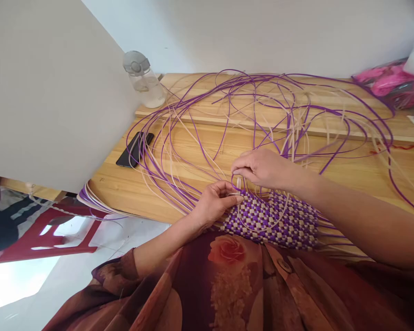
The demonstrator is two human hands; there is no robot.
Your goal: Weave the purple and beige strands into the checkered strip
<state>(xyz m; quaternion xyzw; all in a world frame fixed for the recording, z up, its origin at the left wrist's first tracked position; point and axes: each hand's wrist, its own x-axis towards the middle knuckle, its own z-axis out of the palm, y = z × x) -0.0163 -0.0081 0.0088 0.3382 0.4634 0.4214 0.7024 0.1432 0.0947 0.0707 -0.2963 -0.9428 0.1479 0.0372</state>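
Observation:
A woven panel [272, 215] in purple and beige checks lies at the table's near edge, against my clothing. At its left upper corner my left hand [215, 202] pinches the edge, thumb on top of the weave. Just above, my right hand [258, 168] has its fingertips closed on a purple strip [233, 177] that bends in a small loop down to the weave. A short pale strip [239, 182] stands up between the two hands. One beige strip curves in a loop across the panel's face. The fingers of my left hand are partly hidden behind the edge.
Long loose purple and beige strips [227, 82] spread in wide arcs over the wooden table [193, 138]. A black phone [134, 149] lies at the left under some of them. Behind it stands a clear bottle [146, 85]; pink bundles [386, 80] sit at the far right. A red stool [55, 234] is below left.

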